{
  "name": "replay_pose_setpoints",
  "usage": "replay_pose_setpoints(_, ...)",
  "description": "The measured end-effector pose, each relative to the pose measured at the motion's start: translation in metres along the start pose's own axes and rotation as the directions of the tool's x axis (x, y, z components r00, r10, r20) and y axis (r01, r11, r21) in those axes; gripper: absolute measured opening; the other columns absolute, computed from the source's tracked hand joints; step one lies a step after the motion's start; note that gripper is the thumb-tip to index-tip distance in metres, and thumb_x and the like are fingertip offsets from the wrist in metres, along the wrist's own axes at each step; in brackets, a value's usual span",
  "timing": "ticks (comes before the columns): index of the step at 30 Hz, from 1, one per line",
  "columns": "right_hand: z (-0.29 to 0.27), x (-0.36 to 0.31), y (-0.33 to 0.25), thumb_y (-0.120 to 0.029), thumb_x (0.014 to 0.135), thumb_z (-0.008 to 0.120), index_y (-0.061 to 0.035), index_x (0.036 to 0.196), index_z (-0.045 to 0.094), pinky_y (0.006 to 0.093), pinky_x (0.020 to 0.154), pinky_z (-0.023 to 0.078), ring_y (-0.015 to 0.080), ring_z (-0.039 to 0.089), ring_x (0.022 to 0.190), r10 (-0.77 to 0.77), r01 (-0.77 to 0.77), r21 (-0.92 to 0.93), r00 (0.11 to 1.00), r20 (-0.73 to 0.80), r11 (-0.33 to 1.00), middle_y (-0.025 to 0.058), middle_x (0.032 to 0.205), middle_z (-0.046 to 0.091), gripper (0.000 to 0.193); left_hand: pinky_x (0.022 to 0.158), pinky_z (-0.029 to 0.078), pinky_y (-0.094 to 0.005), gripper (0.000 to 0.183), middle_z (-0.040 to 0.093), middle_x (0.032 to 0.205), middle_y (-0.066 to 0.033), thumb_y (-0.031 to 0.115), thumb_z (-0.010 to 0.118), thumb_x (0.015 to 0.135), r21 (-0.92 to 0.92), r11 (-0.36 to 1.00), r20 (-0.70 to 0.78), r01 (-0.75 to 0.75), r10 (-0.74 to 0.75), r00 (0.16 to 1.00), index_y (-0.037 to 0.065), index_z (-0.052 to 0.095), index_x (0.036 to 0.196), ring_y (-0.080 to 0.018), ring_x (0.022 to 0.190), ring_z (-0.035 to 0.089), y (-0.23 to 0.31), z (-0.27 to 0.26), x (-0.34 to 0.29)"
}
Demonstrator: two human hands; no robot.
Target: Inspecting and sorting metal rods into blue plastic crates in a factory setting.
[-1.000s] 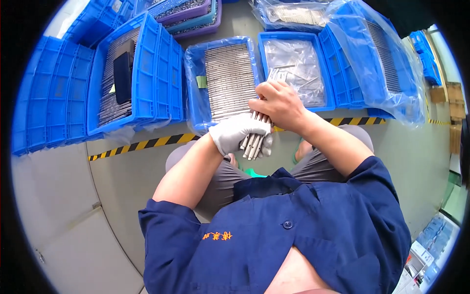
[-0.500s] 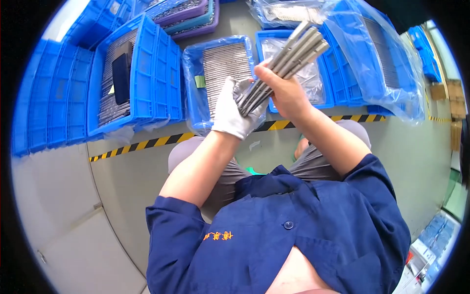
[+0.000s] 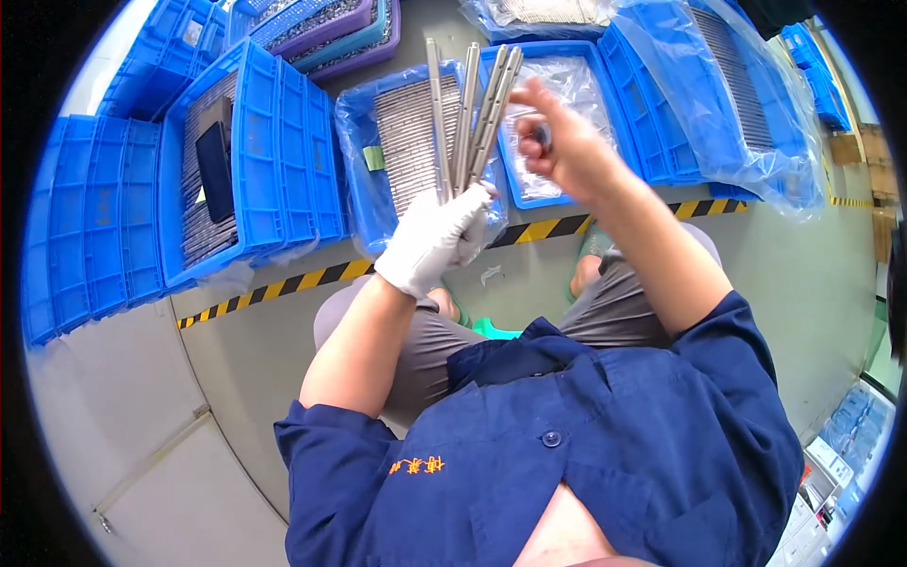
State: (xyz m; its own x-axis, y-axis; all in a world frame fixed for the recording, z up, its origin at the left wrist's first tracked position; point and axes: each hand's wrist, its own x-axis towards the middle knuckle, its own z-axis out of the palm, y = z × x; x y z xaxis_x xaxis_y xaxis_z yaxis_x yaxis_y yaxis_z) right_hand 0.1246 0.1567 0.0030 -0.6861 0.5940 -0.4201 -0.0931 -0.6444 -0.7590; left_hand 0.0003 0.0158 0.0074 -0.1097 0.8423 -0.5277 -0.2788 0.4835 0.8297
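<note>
My left hand [image 3: 430,238], in a white glove, is closed around the lower ends of several long, thin metal rods [image 3: 487,118]. They point upward and fan apart at the top, with notches or holes along their sides. To the right of the rods is my bare right hand [image 3: 578,159], its fingers apart and partly curled, somewhat blurred; I see no rod in it. Behind the bundle stands a blue bin [image 3: 355,194] lined with clear plastic, holding rows of similar rods [image 3: 402,137]. My right hand is over another blue bin [image 3: 546,202] containing clear plastic wrap.
Stacked blue crates [image 3: 283,142] stand at the left, with a dark phone [image 3: 213,175] on the rods in one. More plastic-draped crates [image 3: 652,123] are at the right. Purple and teal baskets [image 3: 378,42] lie behind. Black-and-yellow floor tape [image 3: 557,228] runs before the bins.
My right hand has let go of the rods and moved slightly right. The bundle, now in my left hand alone, has swung upright and spread apart. My left hand has shifted a little left.
</note>
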Motion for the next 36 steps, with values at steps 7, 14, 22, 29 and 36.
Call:
replay_pose_setpoints(7,-0.03,0.013,0.024,0.002,0.073,0.042,-0.0141,0.113,0.053,0.031,0.07,0.047,0.0197,0.055,0.089,-0.107,0.418,-0.848,0.907,0.406,0.326,0.0123,0.108,0.053,0.044,0.038,0.022,-0.0169,0.023,0.043,0.049,0.0031,0.025,0.053,0.081,0.108,0.991,-0.159,-0.083,0.099,0.982,0.005,0.058,0.072,-0.003,0.041,0.034,0.012,-0.015,-0.003)
replay_pose_setpoints(14,-0.017,0.002,-0.015,-0.003,0.079,0.047,-0.0068,0.106,0.054,0.0312,0.061,0.047,0.0199,0.06,0.068,-0.353,0.351,-0.884,0.905,0.236,0.308,0.0138,0.072,0.06,0.028,0.04,0.023,-0.018,0.021,0.043,0.049,0.0031,0.022,0.054,0.079,0.118,0.989,-0.18,-0.089,0.109,0.978,0.005,0.058,0.067,-0.0033,0.042,0.035,0.013,-0.013,-0.01)
replay_pose_setpoints(22,-0.019,-0.004,-0.038,-0.01,0.087,0.045,0.0027,0.114,0.046,0.0296,0.083,0.046,0.0216,0.057,0.095,-0.432,0.458,-0.076,0.873,0.226,0.885,0.0159,0.106,0.054,0.03,0.04,0.023,-0.0182,0.02,0.043,0.05,0.0031,0.021,0.054,0.078,0.109,0.992,-0.161,-0.066,0.083,0.983,0.005,0.056,0.065,-0.0034,0.043,0.035,0.018,-0.008,-0.012)
replay_pose_setpoints(29,-0.008,-0.007,-0.02,-0.007,0.089,0.04,0.0021,0.115,0.046,0.0275,0.085,0.043,0.0185,0.054,0.098,-0.708,0.643,-0.602,0.684,0.175,0.473,0.0119,0.107,0.054,0.028,0.04,0.025,-0.019,0.02,0.043,0.051,0.0024,0.02,0.055,0.077,0.091,0.99,-0.186,-0.111,0.126,0.975,0.005,0.054,0.064,-0.0043,0.043,0.035,0.012,0.0,-0.011)
replay_pose_setpoints(36,-0.005,-0.004,-0.012,-0.011,0.087,0.046,-0.0025,0.113,0.05,0.0225,0.076,0.044,0.0139,0.058,0.092,-0.739,0.695,-0.497,0.657,0.148,0.519,0.007,0.1,0.058,0.028,0.04,0.026,-0.0191,0.019,0.044,0.052,0.0023,0.019,0.055,0.077,0.046,0.995,-0.182,-0.086,0.093,0.979,0.005,0.053,0.064,-0.0044,0.043,0.037,0.012,-0.004,-0.014)
